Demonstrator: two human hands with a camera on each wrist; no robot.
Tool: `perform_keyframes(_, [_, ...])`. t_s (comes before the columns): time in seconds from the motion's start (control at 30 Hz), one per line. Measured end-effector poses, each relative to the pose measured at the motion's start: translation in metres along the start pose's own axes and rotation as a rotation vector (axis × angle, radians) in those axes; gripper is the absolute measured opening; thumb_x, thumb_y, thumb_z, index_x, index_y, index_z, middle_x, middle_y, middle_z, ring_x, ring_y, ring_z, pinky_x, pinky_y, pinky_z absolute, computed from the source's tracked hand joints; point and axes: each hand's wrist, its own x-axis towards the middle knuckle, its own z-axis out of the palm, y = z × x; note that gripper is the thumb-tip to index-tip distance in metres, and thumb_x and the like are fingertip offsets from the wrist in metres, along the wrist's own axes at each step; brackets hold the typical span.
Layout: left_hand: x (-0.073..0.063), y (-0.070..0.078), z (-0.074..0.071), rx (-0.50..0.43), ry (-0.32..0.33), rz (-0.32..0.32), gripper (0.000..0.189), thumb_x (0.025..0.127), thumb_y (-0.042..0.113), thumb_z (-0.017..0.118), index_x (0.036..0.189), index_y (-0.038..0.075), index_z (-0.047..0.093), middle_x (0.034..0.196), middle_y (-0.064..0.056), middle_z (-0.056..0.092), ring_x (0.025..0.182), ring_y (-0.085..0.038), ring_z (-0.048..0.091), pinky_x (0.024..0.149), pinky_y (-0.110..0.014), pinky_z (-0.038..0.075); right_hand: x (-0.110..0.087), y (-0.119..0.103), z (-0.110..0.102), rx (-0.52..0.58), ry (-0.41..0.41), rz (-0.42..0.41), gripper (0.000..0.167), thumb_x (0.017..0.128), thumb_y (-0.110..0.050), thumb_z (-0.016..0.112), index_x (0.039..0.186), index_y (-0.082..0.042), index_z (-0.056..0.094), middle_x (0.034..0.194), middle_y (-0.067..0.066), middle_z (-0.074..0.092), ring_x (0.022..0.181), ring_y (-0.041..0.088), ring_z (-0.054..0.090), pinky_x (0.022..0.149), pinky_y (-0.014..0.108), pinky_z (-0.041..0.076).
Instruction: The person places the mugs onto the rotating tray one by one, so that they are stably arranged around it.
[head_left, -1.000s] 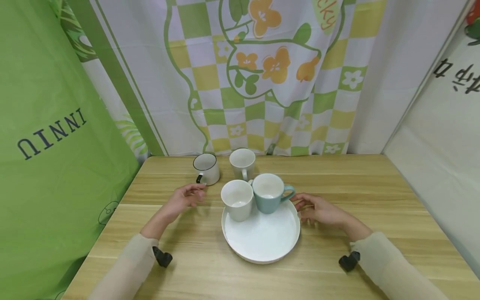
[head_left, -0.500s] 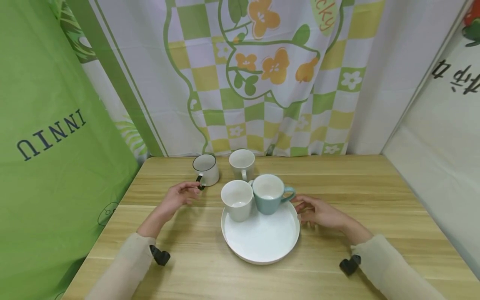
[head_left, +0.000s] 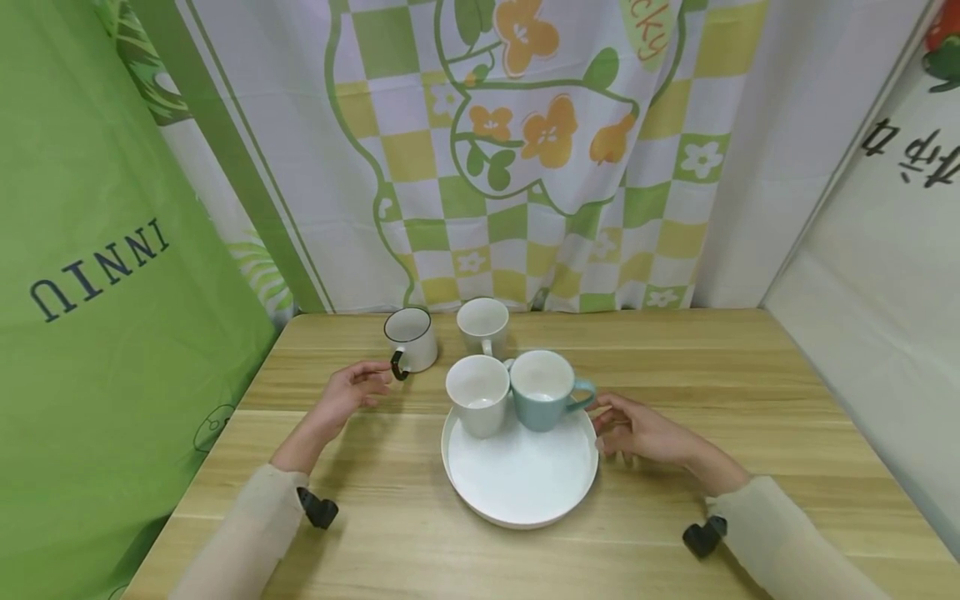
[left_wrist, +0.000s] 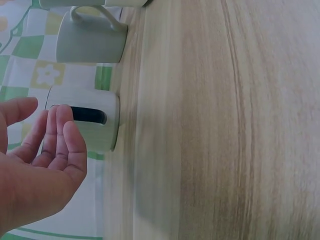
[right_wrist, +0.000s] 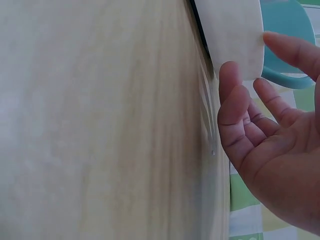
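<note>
My left hand (head_left: 347,398) is beside a white enamel mug (head_left: 412,342) with a black rim and black handle. Its fingertips are right at that handle in the head view, fingers loosely bent and not wrapped round it. My right hand (head_left: 643,432) is at the right edge of a round white tray (head_left: 525,487), fingers relaxed and fingertips at the tray's wall (right_wrist: 235,35). On the tray's far part stand a white mug (head_left: 480,408) and a teal mug (head_left: 542,404), side by side; the teal handle points toward my right hand.
Behind the tray stands another white mug (head_left: 483,325), its handle facing me. A patterned curtain (head_left: 555,242) hangs along the back edge of the wooden table (head_left: 675,350). Green cloth (head_left: 112,375) hangs at the left, a pale sheet (head_left: 870,275) at the right.
My left hand has drawn back slightly to the left. Both mugs on the tray have shifted a little to the right relative to it. My right hand stays at the tray's edge.
</note>
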Motion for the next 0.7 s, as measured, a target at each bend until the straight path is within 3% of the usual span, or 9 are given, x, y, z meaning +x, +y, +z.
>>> perform_keyframes(0.2, [0.002,-0.003,0.000,-0.007,0.019,-0.007,0.042,0.102,0.018,0.057,0.141,0.003,0.052,0.135,-0.020,0.058,0.107,-0.020,0.064,0.092,-0.041,0.053,-0.002,-0.001,0.000,0.038,-0.024,0.038,0.068,0.093,-0.013,0.070,0.146,0.001,0.030,0.131,0.035,0.052,0.087,0.026,0.065,0.059,0.030,0.053])
perform_keyframes(0.43, [0.004,-0.003,0.002,-0.007,0.035,-0.017,0.046,0.103,0.027,0.057,0.142,0.003,0.051,0.139,-0.021,0.054,0.124,-0.039,0.057,0.102,-0.050,0.049,-0.002,-0.001,0.002,0.041,-0.034,0.063,0.085,0.089,-0.011,0.074,0.155,-0.006,0.020,0.137,0.036,0.048,0.090,0.025,0.062,0.058,0.032,0.054])
perform_keyframes(0.7, [0.011,-0.002,0.004,-0.009,0.068,-0.010,0.047,0.103,0.029,0.055,0.141,0.000,0.050,0.137,-0.024,0.055,0.123,-0.041,0.058,0.103,-0.052,0.048,-0.002,0.000,0.004,0.020,-0.036,0.069,0.087,0.088,-0.013,0.074,0.156,-0.011,0.019,0.135,0.032,0.050,0.084,0.021,0.061,0.057,0.031,0.054])
